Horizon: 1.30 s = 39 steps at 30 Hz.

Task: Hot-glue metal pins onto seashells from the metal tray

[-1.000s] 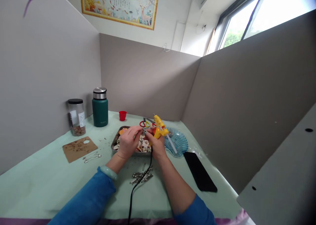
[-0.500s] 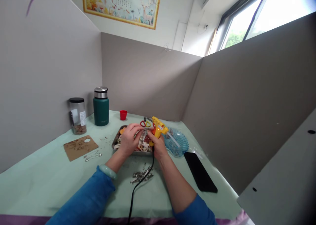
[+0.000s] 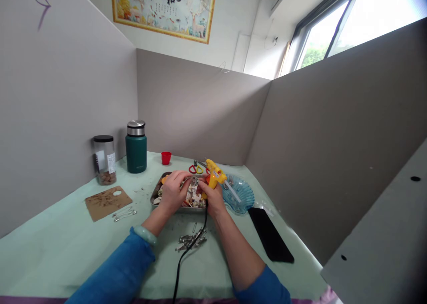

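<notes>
My right hand (image 3: 215, 198) is wrapped round a yellow glue gun (image 3: 216, 174), its nozzle up and to the left and a clear glue stick (image 3: 233, 192) jutting from its back. My left hand (image 3: 173, 192) is closed, its fingertips by a small shiny piece (image 3: 195, 180) too small to name. My right thumb reaches toward that same piece. Both hands are over a metal tray (image 3: 187, 209) of shells and small ornaments, partly hidden by them. In front of the tray lies a pile of metal pin backs (image 3: 191, 240), crossed by the gun's black cord (image 3: 180, 261).
To the right are a blue shell-shaped dish (image 3: 247, 196) and a black phone-like slab (image 3: 271, 235). Scissors (image 3: 196, 168) and a red cup (image 3: 166, 158) stand behind. Leftward are a green flask (image 3: 136, 150), a jar (image 3: 105, 159), stained cardboard (image 3: 108, 203) and safety pins (image 3: 125, 213). Partitions enclose the table.
The view has tilted slightly, so everything sits a little lower. My hands hold nearly the same pose, with the glue gun still in my right hand.
</notes>
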{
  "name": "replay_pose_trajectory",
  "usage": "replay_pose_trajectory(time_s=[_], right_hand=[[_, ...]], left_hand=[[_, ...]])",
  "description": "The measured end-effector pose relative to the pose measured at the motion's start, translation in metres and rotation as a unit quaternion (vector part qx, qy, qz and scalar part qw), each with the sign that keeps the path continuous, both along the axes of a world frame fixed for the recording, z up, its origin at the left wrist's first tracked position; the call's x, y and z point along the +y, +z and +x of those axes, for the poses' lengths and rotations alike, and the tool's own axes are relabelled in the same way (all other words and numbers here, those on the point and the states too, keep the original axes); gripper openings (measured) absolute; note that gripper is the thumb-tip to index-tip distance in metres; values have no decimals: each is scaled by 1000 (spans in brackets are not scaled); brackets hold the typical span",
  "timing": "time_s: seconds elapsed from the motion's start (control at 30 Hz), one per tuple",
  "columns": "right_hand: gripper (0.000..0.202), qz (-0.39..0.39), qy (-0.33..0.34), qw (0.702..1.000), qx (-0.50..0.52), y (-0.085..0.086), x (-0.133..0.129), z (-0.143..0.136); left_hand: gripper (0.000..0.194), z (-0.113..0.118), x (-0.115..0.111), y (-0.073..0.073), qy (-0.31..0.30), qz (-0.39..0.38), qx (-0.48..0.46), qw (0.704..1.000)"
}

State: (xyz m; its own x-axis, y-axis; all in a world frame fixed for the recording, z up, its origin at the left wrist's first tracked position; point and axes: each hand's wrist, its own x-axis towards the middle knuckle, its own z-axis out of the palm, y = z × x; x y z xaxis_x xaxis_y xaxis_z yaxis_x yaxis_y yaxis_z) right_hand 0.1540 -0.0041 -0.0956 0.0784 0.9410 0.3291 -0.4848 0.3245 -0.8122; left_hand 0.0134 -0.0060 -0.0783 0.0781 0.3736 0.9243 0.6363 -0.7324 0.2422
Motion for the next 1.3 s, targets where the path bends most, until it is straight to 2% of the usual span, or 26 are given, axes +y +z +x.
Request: replay_pose_trajectory(time_s=[0.2, 0.37, 0.5, 0.67, 0.83, 0.93, 1.03, 1.17, 1.3], right_hand=[[40, 49, -99, 992, -54, -3, 4, -2], [35, 119, -204, 962, -140, -9, 1, -4], [36, 151, -230, 942, -193, -10, -5, -5], [31, 146, -254, 933, -210, -8, -10, -6], [28, 143, -251, 939, -188, -7, -9, -8], [33, 127, -241, 951, -146, -7, -6, -10], [41, 118, -199, 965, -121, -6, -2, -10], [41, 116, -141, 979, -87, -2, -4, -8], [43, 107, -92, 990, -26, 2, -7, -9]], left_hand=[[17, 3, -3, 0, -16, -71, -29, 997], [20, 7, -5, 1, -40, -100, -63, 992], [16, 8, -3, -1, -35, -77, -53, 995], [11, 9, -2, -4, -42, -88, -79, 992], [12, 9, -1, -2, -60, -107, -109, 986], [13, 9, 0, -3, -71, -115, -118, 984], [15, 9, 1, -2, -84, -120, -121, 982], [21, 9, -2, 0, -103, -126, -123, 979], [16, 10, -6, 5, -118, -99, -108, 982]])
